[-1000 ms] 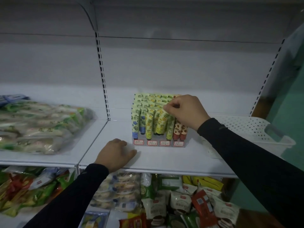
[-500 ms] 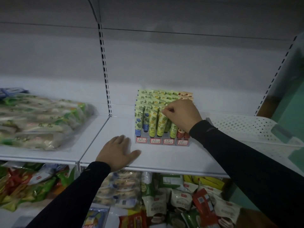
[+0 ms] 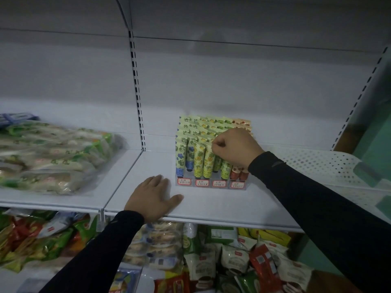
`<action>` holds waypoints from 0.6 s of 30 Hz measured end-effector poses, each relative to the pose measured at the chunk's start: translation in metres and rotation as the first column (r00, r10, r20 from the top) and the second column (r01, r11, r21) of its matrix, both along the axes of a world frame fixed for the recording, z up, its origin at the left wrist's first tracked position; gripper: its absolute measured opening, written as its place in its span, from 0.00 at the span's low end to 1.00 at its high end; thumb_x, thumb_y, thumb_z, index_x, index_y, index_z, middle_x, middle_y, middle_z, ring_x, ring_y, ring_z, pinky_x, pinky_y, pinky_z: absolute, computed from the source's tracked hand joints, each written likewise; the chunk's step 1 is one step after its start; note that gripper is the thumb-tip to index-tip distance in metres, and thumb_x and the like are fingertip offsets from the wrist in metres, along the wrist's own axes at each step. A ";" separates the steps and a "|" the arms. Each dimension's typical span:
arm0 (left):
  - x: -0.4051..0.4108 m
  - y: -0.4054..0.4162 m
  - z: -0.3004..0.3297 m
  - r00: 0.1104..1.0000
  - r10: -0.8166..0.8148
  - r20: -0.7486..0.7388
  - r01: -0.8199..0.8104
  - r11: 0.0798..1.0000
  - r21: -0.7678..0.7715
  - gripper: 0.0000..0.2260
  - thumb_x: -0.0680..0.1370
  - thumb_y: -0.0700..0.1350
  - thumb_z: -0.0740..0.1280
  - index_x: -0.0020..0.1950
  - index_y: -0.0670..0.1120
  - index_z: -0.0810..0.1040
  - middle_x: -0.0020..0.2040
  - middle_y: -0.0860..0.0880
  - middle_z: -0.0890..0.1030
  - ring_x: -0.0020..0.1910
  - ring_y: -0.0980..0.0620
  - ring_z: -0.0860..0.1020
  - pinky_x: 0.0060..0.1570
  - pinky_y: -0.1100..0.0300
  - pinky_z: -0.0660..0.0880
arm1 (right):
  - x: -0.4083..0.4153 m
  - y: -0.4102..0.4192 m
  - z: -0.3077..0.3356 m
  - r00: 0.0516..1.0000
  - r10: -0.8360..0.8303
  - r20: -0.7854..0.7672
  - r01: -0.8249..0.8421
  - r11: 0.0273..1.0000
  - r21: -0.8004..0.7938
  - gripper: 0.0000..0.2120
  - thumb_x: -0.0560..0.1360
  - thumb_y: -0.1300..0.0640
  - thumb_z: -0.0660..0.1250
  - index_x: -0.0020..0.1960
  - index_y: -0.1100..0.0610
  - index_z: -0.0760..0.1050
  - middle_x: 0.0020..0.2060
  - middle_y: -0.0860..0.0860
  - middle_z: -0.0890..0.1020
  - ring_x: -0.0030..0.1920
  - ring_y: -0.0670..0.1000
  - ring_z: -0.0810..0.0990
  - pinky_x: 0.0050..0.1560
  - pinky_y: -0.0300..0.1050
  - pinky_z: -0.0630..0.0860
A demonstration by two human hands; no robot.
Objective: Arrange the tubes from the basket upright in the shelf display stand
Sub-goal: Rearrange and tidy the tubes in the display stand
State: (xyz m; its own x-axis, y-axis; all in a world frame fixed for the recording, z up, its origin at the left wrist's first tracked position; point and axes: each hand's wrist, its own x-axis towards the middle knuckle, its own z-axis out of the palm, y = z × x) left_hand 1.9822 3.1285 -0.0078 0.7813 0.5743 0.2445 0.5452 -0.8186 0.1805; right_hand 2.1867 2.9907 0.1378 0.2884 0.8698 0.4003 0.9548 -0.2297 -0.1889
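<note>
A clear display stand [image 3: 212,183] with red price labels sits on the white shelf [image 3: 222,206]. It holds rows of upright tubes [image 3: 200,160] in green, blue, yellow and red prints. My right hand [image 3: 233,148] is over the stand's front right rows, its fingers pinched on the top of a green tube [image 3: 216,163] standing among them. My left hand [image 3: 153,197] lies flat on the shelf's front edge, left of the stand, with its fingers spread. The white perforated basket [image 3: 321,166] stands to the right of the stand; its inside is mostly hidden by my right arm.
Clear bags of packaged snacks [image 3: 53,153] fill the shelf section to the left. Below, the lower shelf [image 3: 211,261] is packed with colourful snack packets. A slotted upright post [image 3: 137,92] divides the two sections.
My right hand has sunk lower, from the tops of the rear rows down to the front tubes. My left hand has spread flat and stayed in place.
</note>
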 end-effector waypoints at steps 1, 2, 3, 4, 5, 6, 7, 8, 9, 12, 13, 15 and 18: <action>0.000 -0.001 0.001 1.000 -0.002 0.002 0.002 1.000 -0.003 0.27 0.73 0.73 0.49 0.48 0.50 0.69 0.50 0.53 0.72 0.55 0.51 0.70 0.58 0.53 0.69 | 0.000 0.001 0.000 1.000 -0.002 0.017 0.003 1.000 -0.006 0.16 0.78 0.54 0.62 0.38 0.61 0.81 0.32 0.55 0.82 0.33 0.57 0.79 0.40 0.43 0.77; 0.000 -0.001 0.001 1.000 -0.004 0.005 0.004 1.000 -0.007 0.27 0.72 0.72 0.49 0.48 0.50 0.69 0.50 0.52 0.72 0.55 0.51 0.70 0.58 0.52 0.69 | 0.000 0.001 0.000 1.000 -0.004 0.031 0.005 1.000 -0.009 0.16 0.78 0.53 0.62 0.38 0.61 0.81 0.32 0.55 0.82 0.32 0.57 0.78 0.37 0.42 0.75; 0.000 -0.001 0.002 1.000 -0.005 0.009 0.005 1.000 -0.011 0.27 0.72 0.72 0.49 0.48 0.50 0.69 0.49 0.52 0.71 0.55 0.51 0.70 0.58 0.52 0.68 | 0.000 0.002 0.000 0.999 -0.004 0.039 0.005 1.000 -0.008 0.17 0.78 0.52 0.63 0.37 0.61 0.80 0.31 0.54 0.81 0.30 0.55 0.76 0.35 0.42 0.73; 0.000 -0.001 0.001 1.000 -0.004 0.009 0.004 1.000 -0.013 0.27 0.72 0.72 0.49 0.48 0.50 0.69 0.49 0.53 0.71 0.55 0.51 0.70 0.58 0.52 0.68 | 0.000 0.002 0.000 0.999 -0.003 0.040 0.003 1.000 -0.009 0.18 0.79 0.52 0.63 0.35 0.61 0.79 0.29 0.54 0.80 0.28 0.53 0.73 0.35 0.42 0.71; 0.000 -0.001 0.001 1.000 -0.003 0.007 0.003 1.000 -0.013 0.27 0.72 0.72 0.49 0.48 0.50 0.69 0.49 0.53 0.71 0.55 0.51 0.69 0.58 0.52 0.68 | 0.000 0.002 0.001 0.999 0.001 0.043 -0.001 1.000 -0.009 0.19 0.79 0.52 0.63 0.34 0.60 0.78 0.28 0.55 0.79 0.27 0.51 0.71 0.35 0.42 0.71; 0.000 -0.001 0.001 1.000 -0.001 0.005 0.002 1.000 -0.016 0.27 0.72 0.72 0.49 0.49 0.51 0.69 0.50 0.53 0.71 0.55 0.52 0.69 0.58 0.52 0.68 | 0.000 0.003 0.001 0.999 0.006 0.047 -0.005 1.000 -0.011 0.19 0.79 0.52 0.63 0.34 0.61 0.78 0.29 0.56 0.80 0.27 0.51 0.71 0.36 0.43 0.73; 0.000 -0.001 0.000 1.000 -0.001 0.006 0.001 1.000 -0.017 0.27 0.72 0.73 0.49 0.49 0.51 0.69 0.50 0.53 0.71 0.56 0.52 0.69 0.59 0.52 0.68 | 0.001 0.004 0.001 0.999 0.010 0.050 -0.010 1.000 -0.012 0.19 0.79 0.51 0.63 0.35 0.61 0.79 0.31 0.56 0.81 0.28 0.52 0.74 0.38 0.44 0.76; 0.000 0.000 0.000 1.000 -0.001 0.007 0.002 1.000 -0.017 0.27 0.72 0.73 0.49 0.49 0.51 0.69 0.50 0.53 0.71 0.56 0.52 0.69 0.59 0.52 0.68 | 0.002 0.004 0.001 0.999 0.012 0.051 -0.011 1.000 -0.011 0.19 0.79 0.51 0.63 0.36 0.61 0.79 0.33 0.57 0.82 0.30 0.54 0.77 0.40 0.46 0.77; 0.000 0.000 0.000 1.000 -0.002 0.007 0.002 1.000 -0.016 0.27 0.72 0.73 0.49 0.49 0.51 0.69 0.50 0.53 0.71 0.56 0.52 0.69 0.59 0.52 0.68 | 0.002 0.005 0.001 0.999 0.011 0.051 -0.010 1.000 -0.010 0.18 0.79 0.51 0.63 0.36 0.62 0.80 0.34 0.57 0.83 0.33 0.56 0.79 0.41 0.47 0.78; 0.000 0.000 -0.001 1.000 0.000 0.003 0.000 1.000 -0.010 0.26 0.72 0.73 0.49 0.48 0.51 0.68 0.49 0.53 0.70 0.55 0.52 0.69 0.58 0.53 0.68 | 0.004 0.007 0.000 0.998 0.008 0.063 -0.007 1.000 -0.009 0.18 0.79 0.52 0.63 0.37 0.63 0.80 0.35 0.58 0.83 0.35 0.57 0.80 0.43 0.48 0.78; 0.000 -0.001 -0.001 1.000 -0.001 0.007 0.001 1.000 -0.006 0.26 0.72 0.72 0.49 0.47 0.51 0.68 0.48 0.53 0.70 0.55 0.52 0.69 0.57 0.53 0.68 | 0.004 0.007 -0.001 0.998 0.006 0.070 -0.006 1.000 -0.011 0.18 0.79 0.52 0.63 0.38 0.63 0.80 0.37 0.58 0.84 0.36 0.57 0.80 0.43 0.48 0.78; 0.000 -0.002 -0.001 1.000 0.002 0.011 -0.002 1.000 -0.007 0.26 0.72 0.72 0.49 0.47 0.51 0.68 0.49 0.53 0.71 0.55 0.51 0.69 0.57 0.54 0.68 | 0.005 0.007 -0.001 0.997 0.007 0.076 -0.006 1.000 -0.014 0.18 0.79 0.51 0.63 0.40 0.63 0.81 0.39 0.58 0.85 0.38 0.57 0.81 0.43 0.47 0.78; 0.000 -0.001 -0.001 1.000 0.004 -0.005 -0.004 1.000 -0.003 0.28 0.72 0.73 0.48 0.49 0.50 0.69 0.52 0.52 0.72 0.57 0.51 0.69 0.59 0.54 0.67 | 0.006 0.006 -0.003 0.998 -0.002 0.068 0.003 1.000 -0.009 0.18 0.79 0.51 0.63 0.39 0.63 0.81 0.39 0.58 0.85 0.38 0.57 0.81 0.40 0.42 0.76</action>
State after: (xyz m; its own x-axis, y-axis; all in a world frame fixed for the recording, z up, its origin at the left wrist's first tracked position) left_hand 1.9819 3.1274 -0.0085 0.7800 0.5782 0.2392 0.5495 -0.8158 0.1801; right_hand 2.1930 2.9971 0.1352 0.2630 0.8729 0.4110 0.9648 -0.2336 -0.1212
